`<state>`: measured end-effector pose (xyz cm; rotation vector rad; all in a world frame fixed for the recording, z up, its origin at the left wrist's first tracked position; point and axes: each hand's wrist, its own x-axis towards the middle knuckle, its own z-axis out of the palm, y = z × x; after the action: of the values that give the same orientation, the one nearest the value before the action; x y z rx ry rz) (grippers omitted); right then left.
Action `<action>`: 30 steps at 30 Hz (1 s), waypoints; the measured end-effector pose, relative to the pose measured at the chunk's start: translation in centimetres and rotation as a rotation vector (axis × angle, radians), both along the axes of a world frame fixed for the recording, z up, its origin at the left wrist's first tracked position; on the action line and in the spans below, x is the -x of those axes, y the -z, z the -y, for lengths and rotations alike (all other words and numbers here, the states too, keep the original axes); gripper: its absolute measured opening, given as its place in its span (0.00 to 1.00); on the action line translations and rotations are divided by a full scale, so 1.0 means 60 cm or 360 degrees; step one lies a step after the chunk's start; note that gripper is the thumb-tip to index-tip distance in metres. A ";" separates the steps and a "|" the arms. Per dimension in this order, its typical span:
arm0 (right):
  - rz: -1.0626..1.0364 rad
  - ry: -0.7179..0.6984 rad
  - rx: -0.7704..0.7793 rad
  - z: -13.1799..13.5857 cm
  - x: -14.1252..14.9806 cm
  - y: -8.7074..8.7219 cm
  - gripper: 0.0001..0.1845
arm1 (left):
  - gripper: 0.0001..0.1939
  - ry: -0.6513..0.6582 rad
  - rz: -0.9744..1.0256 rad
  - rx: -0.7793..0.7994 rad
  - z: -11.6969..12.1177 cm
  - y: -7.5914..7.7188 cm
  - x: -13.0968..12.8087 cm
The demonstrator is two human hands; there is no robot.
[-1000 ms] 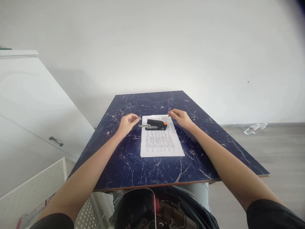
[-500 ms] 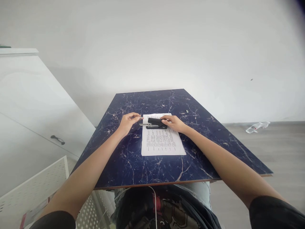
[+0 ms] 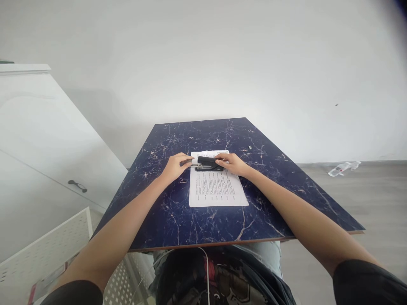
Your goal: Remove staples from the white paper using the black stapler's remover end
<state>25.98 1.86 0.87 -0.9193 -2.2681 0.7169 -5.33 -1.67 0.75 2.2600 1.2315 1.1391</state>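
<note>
A black stapler (image 3: pixel 209 168) lies across a stack of printed paper (image 3: pixel 216 188), its top arm raised and its metal rail (image 3: pixel 196 166) sticking out to the left. Against the left end of the stapler, my left hand (image 3: pixel 178 166) pinches thumb and forefinger together beside the rail. The small grey strip of staples in that pinch is now mostly hidden by the fingers. From the right, my right hand (image 3: pixel 231 163) grips the rear of the stapler, fingers over the black top and thumb at its side.
All this rests on a dark blue marbled table (image 3: pixel 159 228). A small grey piece (image 3: pixel 249 147) lies beyond the paper to the right. At left stand a white cabinet (image 3: pixel 41 140) and a perforated white rack (image 3: pixel 47 241). Clear plastic packaging (image 3: pixel 343 168) is on the floor at right.
My left hand has moved slightly right, bringing its fingertips over the end of the stapler's rail. My right hand and the stapler stay in place.
</note>
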 end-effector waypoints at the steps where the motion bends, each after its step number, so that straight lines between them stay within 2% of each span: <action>1: 0.0003 0.0002 -0.0003 0.001 0.000 -0.001 0.21 | 0.12 0.0013 -0.0074 -0.0041 -0.001 0.001 -0.002; 6: 0.0012 -0.0003 -0.0014 0.000 0.001 -0.001 0.21 | 0.07 0.0015 -0.0143 -0.0040 -0.001 -0.002 -0.013; 16: 0.0007 0.0003 -0.0022 -0.006 -0.001 0.007 0.20 | 0.08 -0.0012 0.0135 0.0325 -0.003 0.002 -0.020; 30: 0.0028 0.0012 -0.0023 -0.006 -0.002 0.005 0.20 | 0.06 0.0054 0.0041 0.0261 -0.009 0.009 -0.016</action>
<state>26.08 2.20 0.54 -0.9300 -2.2813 0.6906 -4.37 -1.15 0.23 2.1305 1.2250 1.0128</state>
